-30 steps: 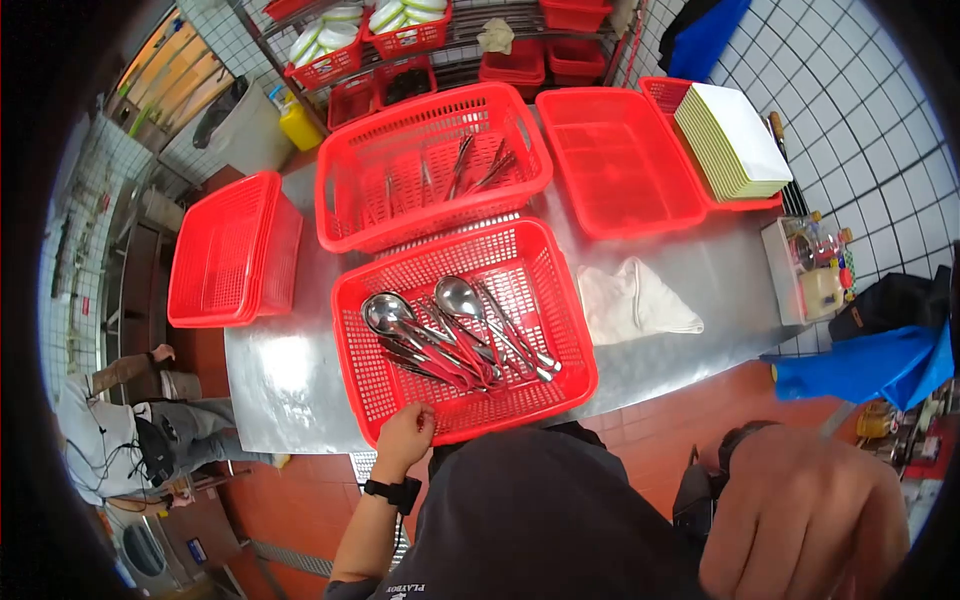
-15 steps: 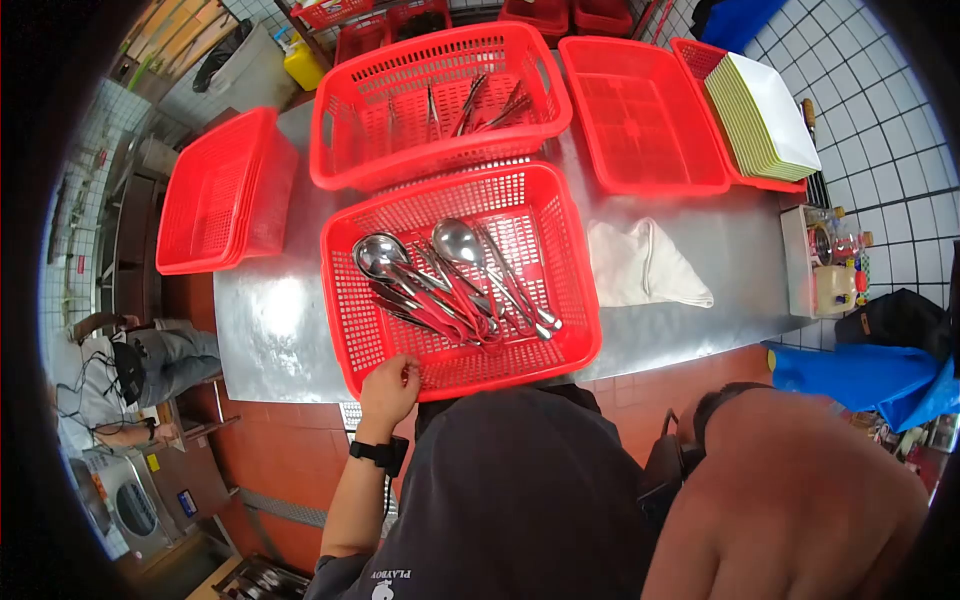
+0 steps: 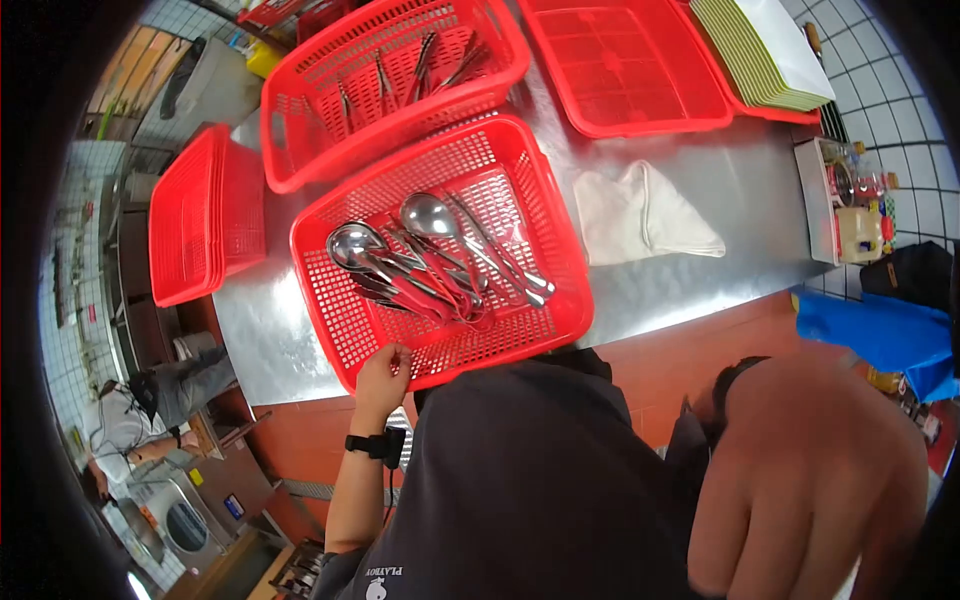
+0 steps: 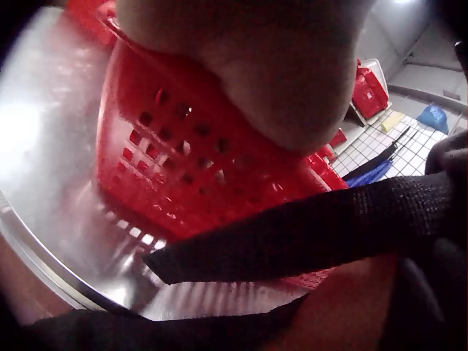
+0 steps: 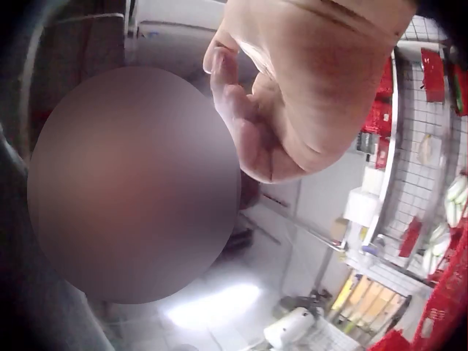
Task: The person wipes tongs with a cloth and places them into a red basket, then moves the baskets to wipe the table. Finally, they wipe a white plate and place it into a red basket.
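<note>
In front of the torso, on the metal table, sits a red perforated basket [image 3: 345, 325] holding shiny ladles [image 3: 430, 215] and several red-handled tongs [image 3: 425, 290]. My left hand [image 3: 383, 378] grips its near left rim, fingers bent over the edge. In the left wrist view that hand [image 4: 256, 66] covers the rim above the perforated side. Raised close to the head camera is my right hand [image 3: 815, 470], back side showing. From the right wrist, the right hand [image 5: 307, 88] has its fingers curled towards the palm, and nothing shows in them.
Behind stands another red basket [image 3: 400, 125] with tongs inside. Stacked red baskets [image 3: 185, 220] are at the left, a shallow red tub [image 3: 630, 75] and stacked plates [image 3: 765, 55] at the back right. A white cloth [image 3: 645, 215] lies right of the near basket. Another person [image 3: 130, 430] is at far left.
The head view has shifted and tilted, so the table items sit higher and turned. My left hand stays at the basket's rim; my right hand stays raised near the camera.
</note>
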{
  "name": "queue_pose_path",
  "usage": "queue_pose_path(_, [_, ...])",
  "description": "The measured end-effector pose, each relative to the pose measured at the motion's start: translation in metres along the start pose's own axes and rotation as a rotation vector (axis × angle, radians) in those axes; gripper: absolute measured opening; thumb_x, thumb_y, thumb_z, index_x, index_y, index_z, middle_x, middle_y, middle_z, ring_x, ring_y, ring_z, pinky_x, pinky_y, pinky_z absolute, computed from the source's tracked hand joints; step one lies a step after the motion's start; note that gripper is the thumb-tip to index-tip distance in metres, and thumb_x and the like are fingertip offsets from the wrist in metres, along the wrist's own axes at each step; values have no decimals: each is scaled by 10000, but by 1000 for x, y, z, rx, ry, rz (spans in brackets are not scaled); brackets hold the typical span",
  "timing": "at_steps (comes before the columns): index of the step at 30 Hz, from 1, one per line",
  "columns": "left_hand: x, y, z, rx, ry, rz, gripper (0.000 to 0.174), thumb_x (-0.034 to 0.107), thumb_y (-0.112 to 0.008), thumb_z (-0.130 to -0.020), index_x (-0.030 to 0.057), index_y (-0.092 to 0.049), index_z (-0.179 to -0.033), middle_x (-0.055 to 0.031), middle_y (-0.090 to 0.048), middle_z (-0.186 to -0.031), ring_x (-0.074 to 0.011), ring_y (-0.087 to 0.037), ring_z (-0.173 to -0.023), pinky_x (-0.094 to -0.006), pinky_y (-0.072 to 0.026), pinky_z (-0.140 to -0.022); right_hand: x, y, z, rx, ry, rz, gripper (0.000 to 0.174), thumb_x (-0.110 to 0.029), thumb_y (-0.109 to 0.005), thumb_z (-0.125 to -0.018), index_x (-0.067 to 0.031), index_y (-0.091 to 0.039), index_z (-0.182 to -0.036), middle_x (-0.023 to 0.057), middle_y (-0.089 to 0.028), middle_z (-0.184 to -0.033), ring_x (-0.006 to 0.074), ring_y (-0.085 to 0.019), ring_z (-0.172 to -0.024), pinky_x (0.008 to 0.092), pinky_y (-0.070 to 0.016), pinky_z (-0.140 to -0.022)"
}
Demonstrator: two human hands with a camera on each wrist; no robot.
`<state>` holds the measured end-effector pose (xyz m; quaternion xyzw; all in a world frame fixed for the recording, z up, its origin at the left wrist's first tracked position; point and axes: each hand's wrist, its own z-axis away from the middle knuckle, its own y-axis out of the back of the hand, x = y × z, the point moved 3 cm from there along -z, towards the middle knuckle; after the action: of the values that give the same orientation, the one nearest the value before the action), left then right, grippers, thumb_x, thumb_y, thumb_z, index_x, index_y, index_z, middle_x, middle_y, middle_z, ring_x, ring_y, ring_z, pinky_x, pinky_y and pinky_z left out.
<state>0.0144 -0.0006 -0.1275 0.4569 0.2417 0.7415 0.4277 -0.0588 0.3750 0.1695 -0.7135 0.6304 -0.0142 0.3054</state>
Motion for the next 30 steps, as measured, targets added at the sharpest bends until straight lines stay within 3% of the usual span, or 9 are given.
queue_pose_path(10, [4,2,-3,24,53,29,163,153,-598,-867,26,-656,-952,-130,-694,-880,-277,-678,-850,-366,-521,-756,-1,17,5,45,149,70,232,-258,-550,-968,-87,-705,-999,-32,-447,-516,119,-409,-397,291,-318,-385])
queue_pose_path(16, [4,2,-2,4,67,28,153,143,-604,-861,31,-653,-953,-131,-689,-894,-275,-673,-856,-365,-520,-754,-14,32,22,57,-138,-315,195,-112,-554,-904,8,-530,-753,129,-515,-655,221,-456,-508,394,-394,-509])
queue_pose_path(18, [4,4,-3,2,74,36,142,121,-605,-860,21,-646,-952,-140,-688,-900,-275,-673,-864,-360,-520,-756,-8,48,55,51,-202,-162,183,-116,-566,-889,-1,-523,-754,136,-534,-678,220,-466,-508,397,-403,-524])
queue_pose_path(19, [1,2,-3,-17,66,86,137,104,-604,-860,12,-640,-956,-142,-687,-902,-274,-674,-867,-358,-520,-764,5,63,86,545,-331,304,205,-191,-620,-874,-1,-550,-902,99,-564,-755,193,-521,-621,333,-438,-595])
queue_pose_path(21, [-21,-6,-8,-64,43,252,131,65,-607,-865,-8,-622,-972,-144,-684,-923,-271,-676,-887,-350,-518,-800,17,117,154,1081,-698,898,431,-269,-689,-852,19,-566,-1149,131,-647,-945,221,-620,-879,323,-491,-795])
queue_pose_path(23, [7,19,-17,-52,-19,193,132,68,-610,-870,-10,-619,-976,-143,-682,-933,-269,-675,-896,-348,-517,-812,35,154,237,961,-931,1859,597,-327,-712,-836,-22,-512,-1309,269,-570,-1230,366,-542,-1161,441,-414,-993])
queue_pose_path(24, [21,32,-23,-47,-76,138,133,71,-613,-876,-12,-615,-980,-141,-680,-943,-267,-675,-906,-345,-516,-824,45,162,268,969,-927,1858,597,-327,-712,-836,-22,-512,-1309,269,-570,-1230,366,-542,-1161,441,-414,-993])
queue_pose_path(27, [53,70,-60,72,-182,130,143,83,-597,-907,-20,-620,-1002,-153,-678,-955,-266,-673,-925,-346,-514,-836,69,168,333,1024,-1201,2099,855,-447,-725,-802,-102,-345,-1485,331,-163,-1530,550,-159,-1392,614,-191,-1110])
queue_pose_path(30, [84,104,-118,244,-300,114,170,89,-589,-918,-21,-629,-1041,-165,-670,-965,-273,-664,-919,-355,-512,-826,78,175,344,986,-1362,2155,893,-500,-701,-802,-128,-303,-1509,311,-116,-1554,527,-107,-1421,612,-145,-1126])
